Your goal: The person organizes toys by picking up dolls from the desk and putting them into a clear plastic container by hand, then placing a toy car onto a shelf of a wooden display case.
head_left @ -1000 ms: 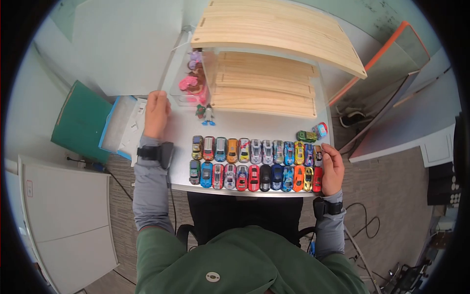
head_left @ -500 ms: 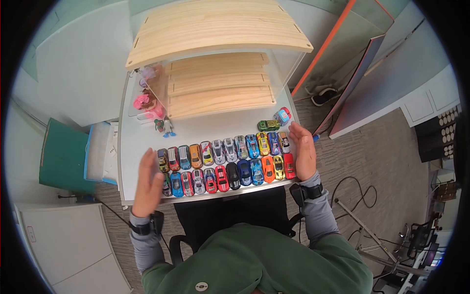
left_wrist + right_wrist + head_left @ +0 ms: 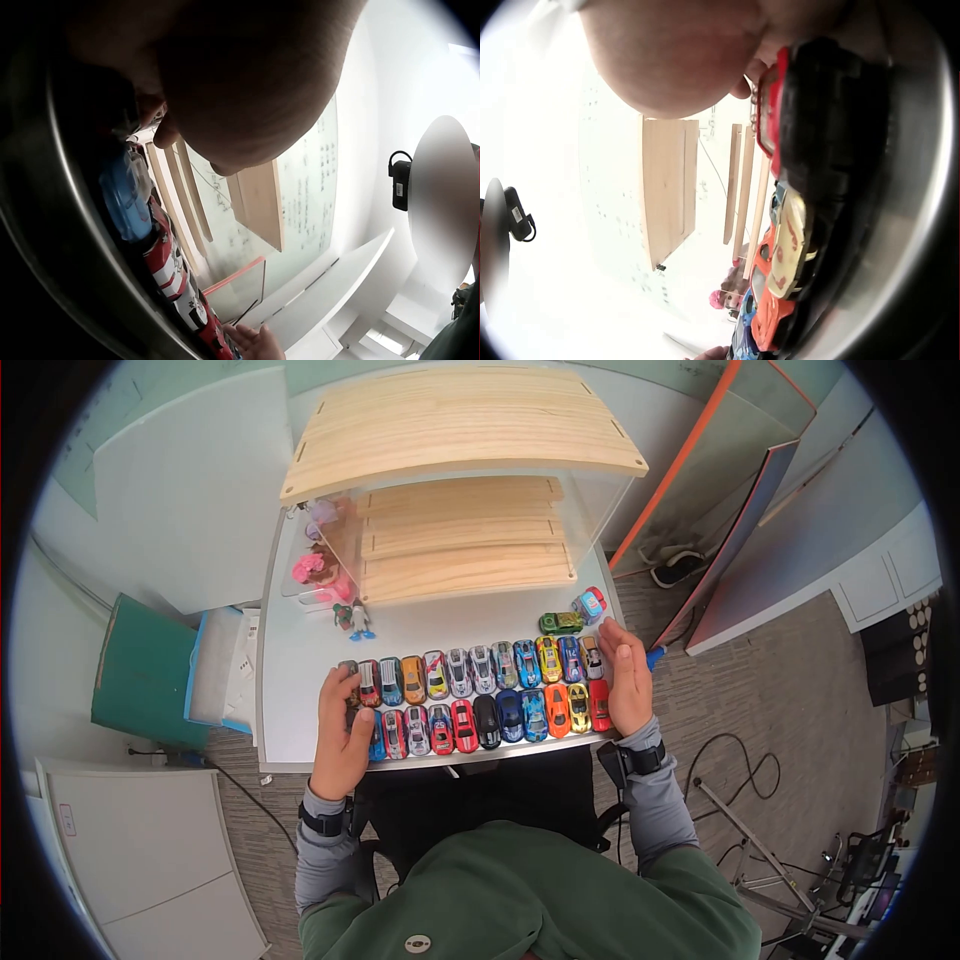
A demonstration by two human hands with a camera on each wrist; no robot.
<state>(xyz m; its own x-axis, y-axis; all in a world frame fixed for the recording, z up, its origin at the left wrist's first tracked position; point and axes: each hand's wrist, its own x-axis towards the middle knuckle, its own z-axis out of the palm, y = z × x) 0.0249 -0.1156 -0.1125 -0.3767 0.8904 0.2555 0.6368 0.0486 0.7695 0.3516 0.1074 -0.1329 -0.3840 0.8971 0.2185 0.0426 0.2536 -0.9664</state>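
Two rows of toy cars lie side by side along the front of the white table [image 3: 310,600]. At the rows' left end is my left hand [image 3: 343,735], its fingers and thumb over the leftmost cars and partly hiding them. A blue toy car [image 3: 126,199] shows just beyond it in the left wrist view. My right hand [image 3: 628,685] stands on edge at the opposite end, fingers extended, close against the red toy car [image 3: 599,705] and the car behind it. Between the hands, the cars include a black one [image 3: 487,720] and an orange one [image 3: 557,710].
Behind the rows stands a clear-sided case with a wooden top [image 3: 465,430] and stepped wooden shelves [image 3: 465,565]. A green car [image 3: 561,623] and a red-and-blue toy [image 3: 590,604] sit at the back right. Small figures [image 3: 354,620] and a pink-haired doll [image 3: 310,568] are left.
My left hand has come from the table's left side down and right to the rows' left end. My right hand has straightened its fingers along the right end. The head view has shifted.
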